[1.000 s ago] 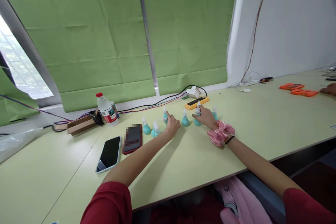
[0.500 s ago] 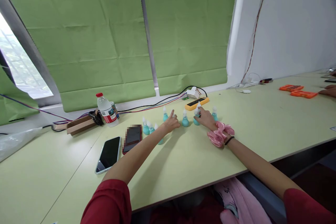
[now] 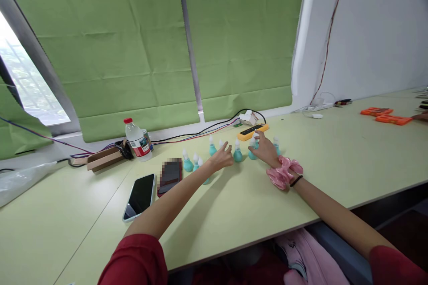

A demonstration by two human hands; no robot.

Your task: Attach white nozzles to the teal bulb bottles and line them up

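Several teal bulb syringes with clear pointed tips stand upright on the table. My left hand (image 3: 223,157) hovers among them, thumb and index finger apart, nothing visible in it; it partly hides a bulb syringe behind. Just right of its knuckles is a bulb syringe (image 3: 237,155). My right hand (image 3: 266,149), with a pink scrunchie at the wrist, has thumb and forefinger spread beside another bulb syringe (image 3: 252,151); whether they touch it is unclear. One more bulb syringe (image 3: 276,148) stands behind that hand. To the left is a group with a bulb syringe (image 3: 187,164), partly behind my left forearm.
Two phones, one pale-edged (image 3: 140,197) and one red-edged (image 3: 170,176), lie left of my forearm. A water bottle (image 3: 137,141), an open cardboard box (image 3: 105,159) and a yellow meter (image 3: 252,132) are at the back. Orange tools (image 3: 393,120) lie far right, near another person's hand.
My left hand has shifted slightly right and its fingers show more clearly apart. My right hand's thumb and index finger have spread around the bulb syringe. The view has shifted a little.
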